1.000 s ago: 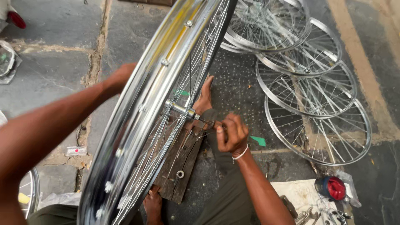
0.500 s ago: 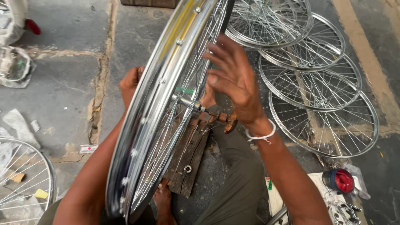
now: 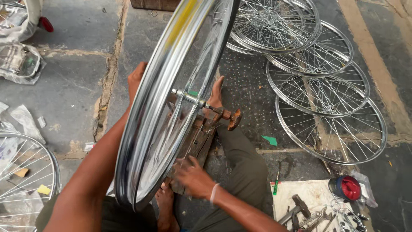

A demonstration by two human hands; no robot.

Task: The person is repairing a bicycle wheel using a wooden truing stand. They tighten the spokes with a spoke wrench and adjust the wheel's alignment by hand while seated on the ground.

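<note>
While the left hand (image 3: 136, 79) grasps the upright wheel rim (image 3: 146, 111), the right hand's (image 3: 194, 177) grip rests released below on its spokes (image 3: 171, 141).

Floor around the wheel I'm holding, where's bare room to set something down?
Bare stone lies left of the upright wheel, up to the plastic-wrapped parts. Crowded right: stacked spoked wheels; tools on the cloth lower right. Another wheel fills the lower left.
</note>
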